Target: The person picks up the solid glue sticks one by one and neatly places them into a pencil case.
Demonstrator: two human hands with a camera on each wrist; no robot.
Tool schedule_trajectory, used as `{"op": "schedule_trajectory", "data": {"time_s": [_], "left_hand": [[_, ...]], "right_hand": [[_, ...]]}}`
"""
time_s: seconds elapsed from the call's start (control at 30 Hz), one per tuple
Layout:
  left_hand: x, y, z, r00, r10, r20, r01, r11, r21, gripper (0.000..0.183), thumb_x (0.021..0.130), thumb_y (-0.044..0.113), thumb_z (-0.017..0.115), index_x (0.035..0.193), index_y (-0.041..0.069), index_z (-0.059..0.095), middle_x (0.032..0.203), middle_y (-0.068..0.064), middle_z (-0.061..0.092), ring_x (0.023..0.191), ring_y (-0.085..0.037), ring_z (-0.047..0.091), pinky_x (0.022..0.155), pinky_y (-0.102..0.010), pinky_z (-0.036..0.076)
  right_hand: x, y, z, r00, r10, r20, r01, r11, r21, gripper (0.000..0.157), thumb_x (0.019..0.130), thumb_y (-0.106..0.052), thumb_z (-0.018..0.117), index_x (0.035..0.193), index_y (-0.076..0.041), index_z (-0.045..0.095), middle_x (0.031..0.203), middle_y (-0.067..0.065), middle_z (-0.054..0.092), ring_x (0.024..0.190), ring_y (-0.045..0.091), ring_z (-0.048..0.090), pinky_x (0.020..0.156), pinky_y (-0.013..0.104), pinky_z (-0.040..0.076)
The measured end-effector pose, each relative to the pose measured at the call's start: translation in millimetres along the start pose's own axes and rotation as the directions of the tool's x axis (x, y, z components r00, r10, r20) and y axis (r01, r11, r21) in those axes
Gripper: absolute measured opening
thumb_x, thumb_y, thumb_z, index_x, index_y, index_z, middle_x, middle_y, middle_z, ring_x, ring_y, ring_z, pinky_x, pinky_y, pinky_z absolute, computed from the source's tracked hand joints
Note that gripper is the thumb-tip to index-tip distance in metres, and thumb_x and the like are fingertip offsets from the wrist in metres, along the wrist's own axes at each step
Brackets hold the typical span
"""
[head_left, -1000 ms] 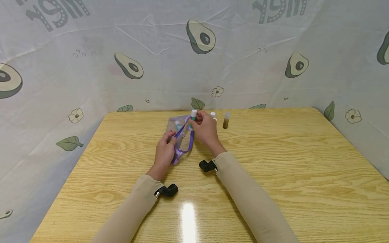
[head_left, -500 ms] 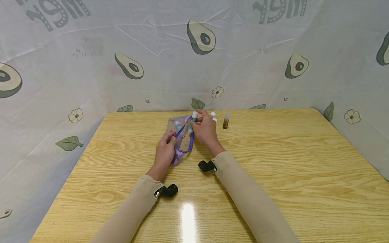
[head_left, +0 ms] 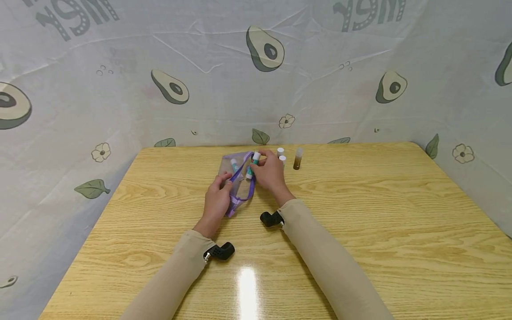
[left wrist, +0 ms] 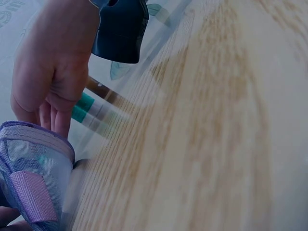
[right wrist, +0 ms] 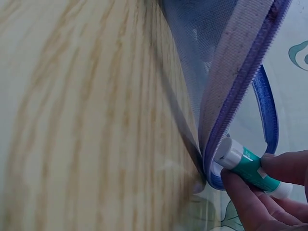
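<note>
Wooden table (head_left: 360, 209): far edge runs along the printed cloth (head_left: 216, 120); the purple mesh zip pouch (head_left: 235, 201) lies just short of that edge, about mid-width, so the room beyond it is narrow. Wood surface extends widely to the right of the right forearm and on the left out to the slanted table edge. Between the two sleeves, a stretch of wood with a bright light reflection reaches toward the near side. Close on the right of the working hand: two white-capped sticks (head_left: 282, 159), partly hidden by it, then a brown tube (head_left: 297, 161) standing a little apart.

Left hand (head_left: 217, 198): reaches in from the near left, back of the hand up, thumb over the pouch's zip rim and fingers on the mesh; it grips the pouch and the mouth gapes toward the right. A second glue stick (head_left: 234, 165) shows through the mesh, inside.

Right hand (head_left: 272, 172): wrist angled in from the near right, thumb and fingertips pinching a teal glue stick (head_left: 253, 166) with white ends. Stick tilted, upper end leaning right, lower end at the pouch mouth beside the zip; cannot tell whether that end is past the rim.
</note>
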State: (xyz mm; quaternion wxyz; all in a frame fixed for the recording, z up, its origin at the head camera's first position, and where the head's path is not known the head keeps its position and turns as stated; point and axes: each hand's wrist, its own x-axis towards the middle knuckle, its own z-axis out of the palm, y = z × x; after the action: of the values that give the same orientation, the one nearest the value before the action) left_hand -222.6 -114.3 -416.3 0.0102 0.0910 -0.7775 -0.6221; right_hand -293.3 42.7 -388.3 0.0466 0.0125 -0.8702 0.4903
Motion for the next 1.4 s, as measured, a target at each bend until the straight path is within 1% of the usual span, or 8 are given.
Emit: {"op": "schedule_trajectory", "data": {"time_s": [0.13,0.27,0.5,0.7,0.83,1.07,1.2,1.4], "left_hand": [[-0.4,0.1,-0.1,1.000,0.000,-0.005,0.000,1.000,0.002,0.045,0.110,0.025,0.046,0.151,0.012,0.057,0.173,-0.001,0.037,0.168,-0.026,0.012,0.137,-0.049,0.014],[-0.5,0.7,-0.2,1.000,-0.004,-0.004,0.004,1.000,0.001,0.045,0.110,0.025,0.046,0.152,0.013,0.056,0.174,-0.001,0.036,0.168,-0.026,0.012,0.137,-0.049,0.014],[-0.7,1.9,-0.6,1.000,-0.005,-0.008,0.005,1.000,0.001,0.045,0.110,0.025,0.046,0.151,0.012,0.057,0.174,-0.001,0.037,0.168,-0.026,0.013,0.136,-0.049,0.015],[0.7,0.8,0.2,1.000,-0.001,-0.015,0.000,1.000,-0.003,0.043,0.110,0.024,0.048,0.150,0.011,0.058,0.173,-0.001,0.038,0.168,-0.026,0.014,0.137,-0.049,0.014],[0.1,0.6,-0.2,1.000,-0.011,-0.011,0.011,1.000,-0.008,0.043,0.110,0.024,0.047,0.150,0.013,0.058,0.174,0.000,0.037,0.168,-0.025,0.012,0.137,-0.049,0.012],[-1.0,0.0,0.0,1.000,-0.016,-0.004,0.016,1.000,-0.009,0.043,0.111,0.025,0.047,0.151,0.014,0.057,0.174,0.001,0.035,0.168,-0.025,0.011,0.137,-0.049,0.012],[-0.8,-1.0,0.2,1.000,-0.007,-0.011,0.007,1.000,-0.011,0.042,0.110,0.025,0.048,0.150,0.013,0.058,0.174,0.000,0.036,0.168,-0.025,0.012,0.137,-0.049,0.012],[-1.2,-1.1,0.7,1.000,0.000,-0.017,0.000,1.000,-0.006,0.043,0.110,0.025,0.048,0.150,0.013,0.058,0.173,0.001,0.038,0.168,-0.024,0.013,0.137,-0.048,0.012]], "right_hand": [[-0.1,1.5,0.1,1.000,0.016,0.013,-0.016,1.000,-0.023,0.057,0.099,-0.016,0.076,0.150,0.000,0.055,0.118,0.021,0.078,0.103,0.032,0.077,0.080,0.037,0.063],[0.9,3.3,1.5,0.999,0.029,0.020,-0.029,0.999,-0.034,0.057,0.098,-0.017,0.076,0.149,0.001,0.056,0.118,0.021,0.078,0.103,0.032,0.078,0.082,0.038,0.064],[1.7,4.2,3.2,0.998,0.050,0.028,-0.049,0.998,-0.024,0.055,0.098,-0.018,0.077,0.145,0.003,0.058,0.119,0.021,0.079,0.105,0.032,0.079,0.090,0.042,0.064],[0.4,3.9,2.7,0.997,0.063,0.039,-0.063,0.998,-0.018,0.056,0.099,-0.019,0.074,0.147,0.004,0.057,0.121,0.020,0.079,0.109,0.031,0.078,0.098,0.043,0.062],[-0.2,3.5,2.7,0.997,0.061,0.043,-0.061,0.998,0.010,0.056,0.099,-0.017,0.074,0.147,0.006,0.056,0.120,0.021,0.079,0.106,0.031,0.079,0.097,0.042,0.063],[-1.6,2.7,1.0,0.997,0.059,0.047,-0.060,0.998,0.023,0.053,0.099,-0.016,0.073,0.146,0.006,0.058,0.117,0.020,0.080,0.101,0.030,0.081,0.092,0.040,0.064],[-1.9,1.9,-1.2,0.998,0.053,0.037,-0.054,0.998,0.019,0.052,0.098,-0.016,0.074,0.144,0.005,0.060,0.117,0.019,0.080,0.103,0.030,0.080,0.092,0.040,0.064],[-2.7,0.5,-5.3,0.999,0.046,0.029,-0.046,0.999,0.002,0.049,0.099,-0.019,0.075,0.142,0.001,0.063,0.122,0.020,0.078,0.111,0.032,0.078,0.096,0.043,0.063]]}}
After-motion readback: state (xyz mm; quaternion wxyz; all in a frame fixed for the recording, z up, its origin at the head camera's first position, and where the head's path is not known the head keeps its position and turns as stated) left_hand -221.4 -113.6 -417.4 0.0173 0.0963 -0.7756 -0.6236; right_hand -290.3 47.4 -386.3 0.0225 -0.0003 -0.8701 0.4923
